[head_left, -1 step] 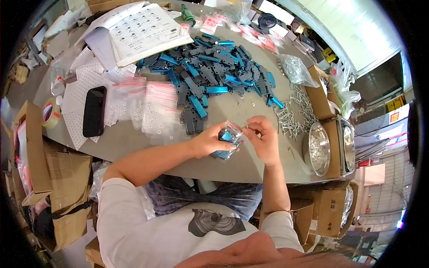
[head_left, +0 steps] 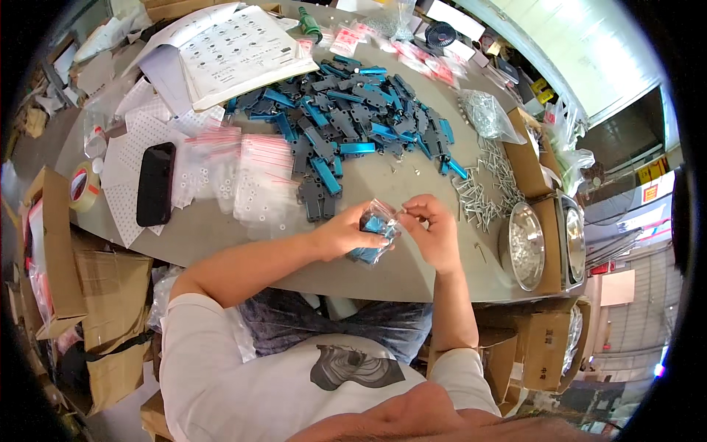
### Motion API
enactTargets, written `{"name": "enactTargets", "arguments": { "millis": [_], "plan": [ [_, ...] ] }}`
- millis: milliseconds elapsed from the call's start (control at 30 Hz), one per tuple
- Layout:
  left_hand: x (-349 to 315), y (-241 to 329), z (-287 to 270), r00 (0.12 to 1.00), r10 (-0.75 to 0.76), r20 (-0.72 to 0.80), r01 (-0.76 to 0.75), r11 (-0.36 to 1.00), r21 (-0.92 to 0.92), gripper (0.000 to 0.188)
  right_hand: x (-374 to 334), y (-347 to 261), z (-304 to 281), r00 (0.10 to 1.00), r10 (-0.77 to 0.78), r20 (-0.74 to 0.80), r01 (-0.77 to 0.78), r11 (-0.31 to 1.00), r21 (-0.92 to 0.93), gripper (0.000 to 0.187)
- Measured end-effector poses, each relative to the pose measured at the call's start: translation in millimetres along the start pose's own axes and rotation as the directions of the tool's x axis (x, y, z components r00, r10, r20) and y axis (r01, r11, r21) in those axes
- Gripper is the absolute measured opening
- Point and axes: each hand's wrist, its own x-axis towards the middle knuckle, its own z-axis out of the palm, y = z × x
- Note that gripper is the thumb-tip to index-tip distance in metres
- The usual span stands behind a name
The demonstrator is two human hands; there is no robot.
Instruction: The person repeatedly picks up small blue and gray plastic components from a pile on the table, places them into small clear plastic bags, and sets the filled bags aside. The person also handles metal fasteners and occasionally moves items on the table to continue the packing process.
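Near the table's [head_left: 221,243] front edge, the left hand [head_left: 346,234] cups a crinkly clear plastic bag [head_left: 377,230] with blue metal parts inside, fingers curled around it. The right hand [head_left: 434,228] pinches the bag's top edge between thumb and fingertips. Farther back lies a heap of blue and dark grey angular parts [head_left: 353,121]. Shiny screws [head_left: 482,188] scatter to the right, beside 1 round steel bowl [head_left: 521,244].

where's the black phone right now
In the head view the flat black phone lies on the grey table's left side, between the tape roll and the clear zip bags.
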Motion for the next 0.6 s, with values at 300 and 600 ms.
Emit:
{"name": "enactTargets", "arguments": {
  "millis": [300,600],
  "plan": [
    [1,0,-1,0.999,0.043,-0.034,-0.040,0.997,0.073,0.055,-1,-2,-7,0.965,-0.141,0.221,0.172,0.977,-0.127,0.015],
    [5,1,-2,0.916,0.367,-0.164,-0.282,0.878,0.387,0.023,-2,-4,-4,0.993,-0.112,0.033,0.114,0.989,-0.089,0.014]
  ]
}}
